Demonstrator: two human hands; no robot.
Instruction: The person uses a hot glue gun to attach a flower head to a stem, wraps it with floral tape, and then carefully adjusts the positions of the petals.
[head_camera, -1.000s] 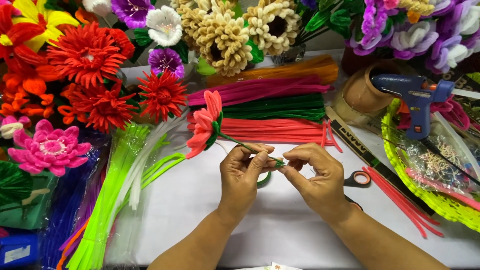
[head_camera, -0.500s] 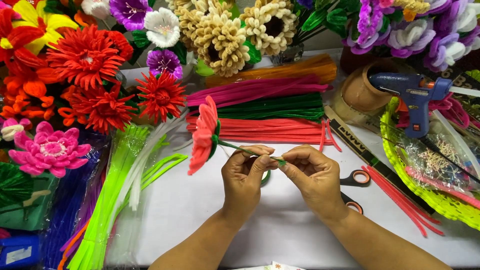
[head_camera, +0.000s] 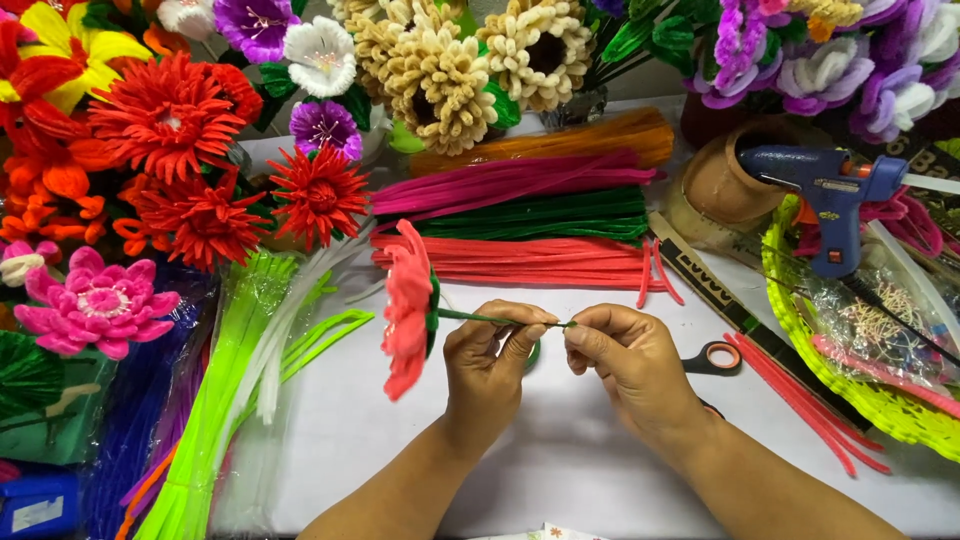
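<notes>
I see left hand (head_camera: 490, 365) at frame centre, fingers pinched on green stem (head_camera: 478, 318) of pink pipe-cleaner flower (head_camera: 408, 310); bloom stands left of hand, above white table (head_camera: 560, 470). Right hand (head_camera: 630, 365) just beside, thumb and forefinger clamped on stem's right end. Stem runs level between both hands. Scissors (head_camera: 715, 357) right of right hand. Blue glue gun (head_camera: 825, 195) upper right. Pipe-cleaner bundles (head_camera: 520, 215) above hands.
</notes>
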